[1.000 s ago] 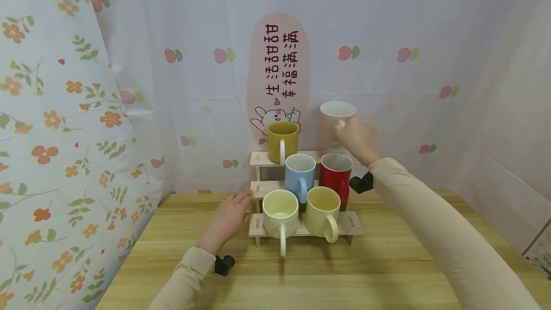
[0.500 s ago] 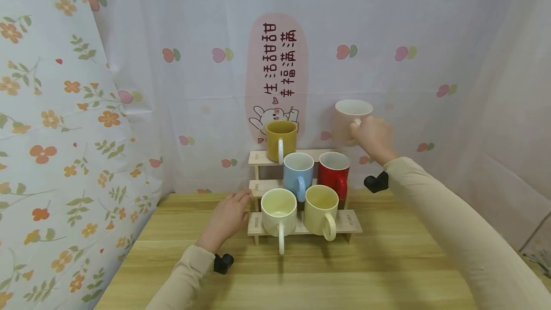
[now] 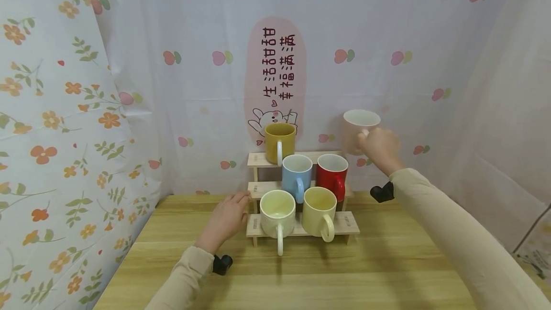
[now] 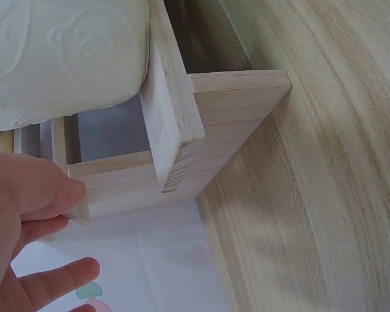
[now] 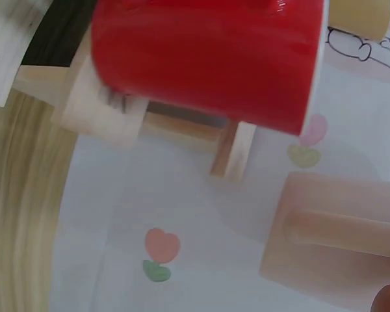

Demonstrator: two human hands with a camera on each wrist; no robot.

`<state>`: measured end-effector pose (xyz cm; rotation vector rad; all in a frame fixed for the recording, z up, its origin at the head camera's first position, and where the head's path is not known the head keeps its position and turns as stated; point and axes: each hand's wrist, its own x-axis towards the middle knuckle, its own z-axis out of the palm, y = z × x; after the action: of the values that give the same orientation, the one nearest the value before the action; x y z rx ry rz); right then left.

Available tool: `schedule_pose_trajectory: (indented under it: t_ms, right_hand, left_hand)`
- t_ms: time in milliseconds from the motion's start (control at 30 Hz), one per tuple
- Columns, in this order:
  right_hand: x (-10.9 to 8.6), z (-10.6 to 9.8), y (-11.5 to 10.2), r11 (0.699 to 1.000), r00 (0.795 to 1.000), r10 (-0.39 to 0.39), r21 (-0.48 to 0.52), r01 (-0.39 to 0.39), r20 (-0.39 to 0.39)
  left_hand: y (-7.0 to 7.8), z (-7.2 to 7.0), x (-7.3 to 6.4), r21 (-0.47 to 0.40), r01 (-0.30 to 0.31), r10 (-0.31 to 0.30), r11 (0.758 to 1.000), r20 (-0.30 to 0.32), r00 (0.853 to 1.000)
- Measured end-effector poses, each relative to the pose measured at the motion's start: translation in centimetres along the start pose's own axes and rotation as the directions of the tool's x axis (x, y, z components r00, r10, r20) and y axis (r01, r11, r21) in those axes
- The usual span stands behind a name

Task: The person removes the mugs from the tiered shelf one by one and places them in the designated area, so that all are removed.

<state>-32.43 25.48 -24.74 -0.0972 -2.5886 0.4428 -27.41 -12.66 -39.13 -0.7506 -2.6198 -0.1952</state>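
Observation:
My right hand [image 3: 380, 149] grips the handle of a pale pink mug [image 3: 350, 133], held upright in the air to the right of the wooden tiered rack's top shelf. In the right wrist view the pink mug [image 5: 325, 260] is beside the rack, with little of the hand showing. My left hand [image 3: 225, 216] is at the left end of the middle shelf [image 3: 269, 189]; in the left wrist view its thumb and a finger [image 4: 62, 195] pinch the shelf end, the other fingers extended. A mustard mug [image 3: 281, 145] sits on the top shelf.
On the middle shelf stand a light blue mug [image 3: 297, 173] and a red mug [image 3: 332, 176]. A cream mug [image 3: 275, 219] and a yellow mug [image 3: 316, 216] occupy the bottom shelf, handles forward. A patterned curtain [image 3: 193, 85] hangs close behind the rack; the wooden table [image 3: 336, 276] lies beneath.
My right hand has carried the pink mug rightward, from above the top shelf to beyond its right end, and slightly lower lately. The left hand has stayed at the rack.

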Motion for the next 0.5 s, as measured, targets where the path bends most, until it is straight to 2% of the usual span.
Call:
schedule_pose_trajectory:
  t_ms: [300,500]
  right_hand:
    - [-1.0,1.0,2.0,1.0,0.998,0.023,0.018,-0.024,0.063]
    - [-1.0,1.2,2.9,0.999,0.997,0.047,-0.023,-0.046,0.06]
  left_hand:
    - [0.0,0.2,-0.5,-0.01,0.0,0.0,1.0,0.018,1.0]
    - [0.0,0.0,-0.2,-0.026,0.004,-0.004,1.0,-0.016,1.0]
